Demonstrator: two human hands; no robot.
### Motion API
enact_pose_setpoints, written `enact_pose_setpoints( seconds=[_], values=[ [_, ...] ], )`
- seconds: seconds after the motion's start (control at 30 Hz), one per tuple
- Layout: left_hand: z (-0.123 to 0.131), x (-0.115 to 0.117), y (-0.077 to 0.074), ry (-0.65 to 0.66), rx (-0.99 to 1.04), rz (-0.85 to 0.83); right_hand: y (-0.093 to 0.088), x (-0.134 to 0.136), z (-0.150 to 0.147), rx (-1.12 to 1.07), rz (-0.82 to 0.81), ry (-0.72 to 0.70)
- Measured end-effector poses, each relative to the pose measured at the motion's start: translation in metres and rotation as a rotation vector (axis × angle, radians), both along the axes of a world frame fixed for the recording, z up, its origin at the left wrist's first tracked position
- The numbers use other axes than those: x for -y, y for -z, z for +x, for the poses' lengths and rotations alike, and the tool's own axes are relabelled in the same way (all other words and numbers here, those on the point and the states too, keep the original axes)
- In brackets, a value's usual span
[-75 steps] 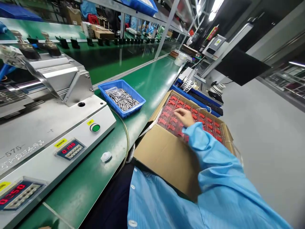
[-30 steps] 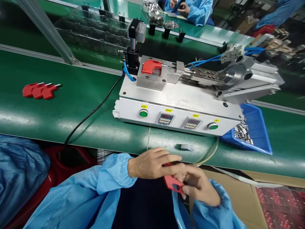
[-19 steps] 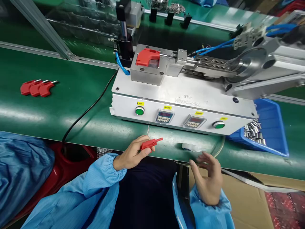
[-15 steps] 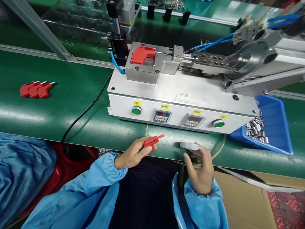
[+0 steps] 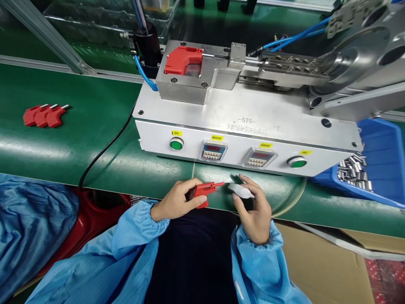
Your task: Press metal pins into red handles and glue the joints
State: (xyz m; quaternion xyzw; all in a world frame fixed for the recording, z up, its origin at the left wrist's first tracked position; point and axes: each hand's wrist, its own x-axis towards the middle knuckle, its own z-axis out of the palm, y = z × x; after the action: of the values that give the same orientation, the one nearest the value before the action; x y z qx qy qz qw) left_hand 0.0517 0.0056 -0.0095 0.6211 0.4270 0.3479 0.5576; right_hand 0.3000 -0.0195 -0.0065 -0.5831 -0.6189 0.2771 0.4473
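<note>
My left hand is closed on a red plastic part, whose thin red tip points right. Just right of that tip, my right hand grips a small whitish object between thumb and fingers; what it is I cannot make out. The two held things are close but apart. Behind them, another red part lies in the metal fixture on the machine, with a metal rod meeting its right end.
The white machine has green buttons and displays on its front. A blue bin with metal cylinders stands right. Three red parts with metal pins lie on the green table at left.
My right hand has picked the whitish object up off the table and moved left, towards the red part. My left hand still holds that part. The camera view has shifted slightly.
</note>
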Motion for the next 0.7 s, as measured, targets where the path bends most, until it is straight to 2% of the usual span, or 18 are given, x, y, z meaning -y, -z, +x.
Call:
enact_pose_setpoints(
  seconds=[0.13, 0.27, 0.43, 0.7],
  values=[
    [0.000, 0.000, 0.001, -0.009, 0.040, -0.012, -0.014, 0.016, 0.001, -0.190, -0.072, 0.026],
    [0.000, 0.001, 0.002, -0.026, 0.070, -0.029, -0.021, 0.022, 0.004, -0.155, -0.028, 0.110],
    [-0.002, 0.002, 0.005, -0.025, 0.113, -0.042, -0.016, 0.013, -0.006, -0.230, 0.103, 0.136],
    [-0.004, 0.002, 0.005, -0.024, 0.088, -0.013, -0.030, 0.018, -0.022, -0.118, -0.003, 0.167]
  ],
)
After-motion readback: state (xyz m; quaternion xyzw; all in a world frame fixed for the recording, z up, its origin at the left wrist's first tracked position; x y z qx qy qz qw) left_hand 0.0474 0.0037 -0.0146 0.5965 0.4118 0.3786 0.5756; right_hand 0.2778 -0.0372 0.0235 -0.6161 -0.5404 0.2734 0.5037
